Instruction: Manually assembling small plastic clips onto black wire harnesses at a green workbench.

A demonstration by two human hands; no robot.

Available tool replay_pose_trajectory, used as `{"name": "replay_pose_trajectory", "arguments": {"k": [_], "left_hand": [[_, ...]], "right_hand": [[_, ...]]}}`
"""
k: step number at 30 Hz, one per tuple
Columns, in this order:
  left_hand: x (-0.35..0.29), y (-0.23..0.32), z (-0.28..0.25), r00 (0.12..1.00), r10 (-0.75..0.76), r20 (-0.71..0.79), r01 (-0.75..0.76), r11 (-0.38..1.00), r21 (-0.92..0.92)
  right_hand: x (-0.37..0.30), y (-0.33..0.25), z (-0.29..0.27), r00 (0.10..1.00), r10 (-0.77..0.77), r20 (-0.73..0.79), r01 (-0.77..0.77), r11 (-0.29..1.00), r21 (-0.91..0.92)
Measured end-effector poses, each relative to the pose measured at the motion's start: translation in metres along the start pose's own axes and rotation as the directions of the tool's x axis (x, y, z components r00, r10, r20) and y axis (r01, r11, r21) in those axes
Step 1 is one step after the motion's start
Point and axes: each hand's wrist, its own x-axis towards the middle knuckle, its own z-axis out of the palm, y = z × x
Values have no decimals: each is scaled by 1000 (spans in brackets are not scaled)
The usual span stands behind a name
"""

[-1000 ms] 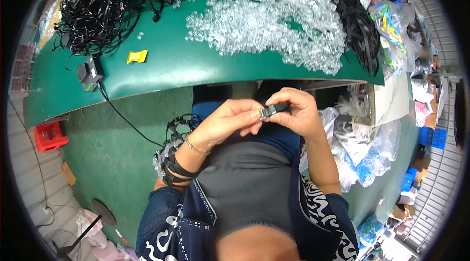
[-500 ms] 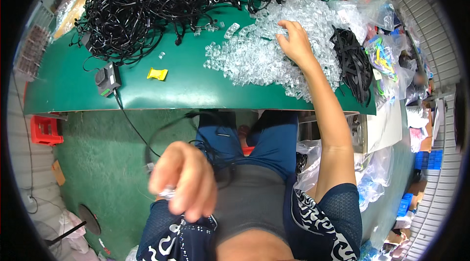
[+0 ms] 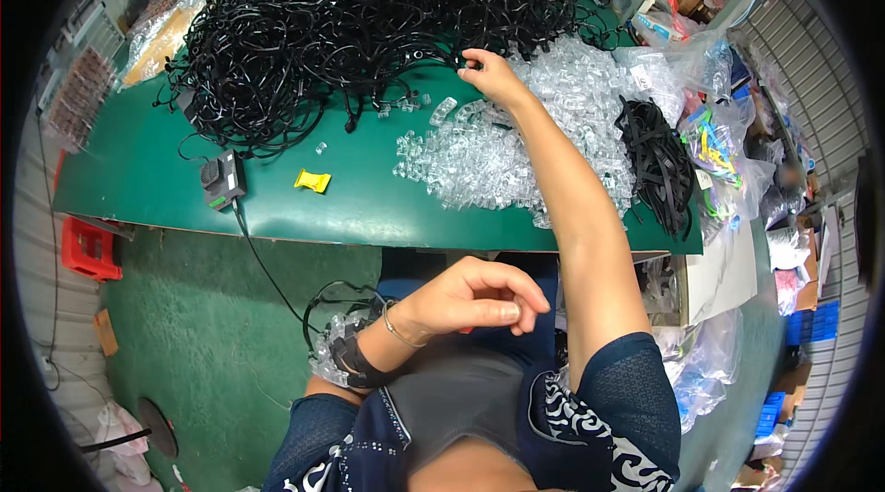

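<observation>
Your right hand [image 3: 489, 75] is stretched out to the far side of the green table [image 3: 369, 206], fingertips pinched on a black cable at the edge of the big tangled cable heap [image 3: 359, 22]. Your left hand [image 3: 475, 296] hovers over your lap, fingers loosely curled, holding nothing visible. Just beside your right forearm lies the pile of clear plastic pieces [image 3: 516, 142]. Near the table's front edge sit a small yellow piece [image 3: 312, 181] and a black adapter [image 3: 222, 180].
</observation>
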Motion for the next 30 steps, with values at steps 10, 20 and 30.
{"name": "replay_pose_trajectory", "arguments": {"k": [10, 20, 30], "left_hand": [[-8, -19, -8, 972, 51, -228, -81, 989, -127], [-1, -39, -4, 953, -78, -293, 44, 991, -123], [33, -47, -32, 827, 95, -554, 39, 973, 226]], "right_hand": [[-137, -57, -71, 965, 259, -26, -218, 859, 463], [-203, -74, -90, 942, 118, -315, -79, 988, 133], [-247, -81, -91, 941, 82, -328, -8, 976, 219]]}}
